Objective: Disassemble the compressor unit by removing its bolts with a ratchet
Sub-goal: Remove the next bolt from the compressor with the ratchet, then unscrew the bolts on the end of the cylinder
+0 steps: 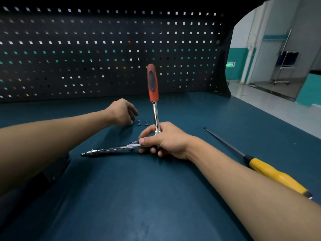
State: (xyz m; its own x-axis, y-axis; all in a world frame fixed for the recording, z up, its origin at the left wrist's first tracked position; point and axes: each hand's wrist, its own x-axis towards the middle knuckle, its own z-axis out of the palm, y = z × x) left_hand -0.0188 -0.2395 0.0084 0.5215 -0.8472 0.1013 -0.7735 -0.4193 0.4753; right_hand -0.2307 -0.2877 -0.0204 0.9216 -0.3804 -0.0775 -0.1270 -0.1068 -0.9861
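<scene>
My right hand (164, 140) grips the head end of a ratchet (153, 87) whose red and black handle points up and away from me. A long chrome extension bar (111, 150) runs left from that hand, low over the table, tipped with a small socket. Two small bolts (142, 122) stand on the blue-green table (156, 197) just behind the hand. My left hand (122, 113) hovers beside the bolts with its fingers curled loosely down; whether it holds anything is hidden. A dark part (57, 168) shows under my left forearm, mostly hidden.
A long tool with a yellow handle (276, 175) and a dark shaft lies on the table to the right, partly under my right forearm. A dark pegboard (104, 53) walls off the back. The table's right edge drops to an open floor.
</scene>
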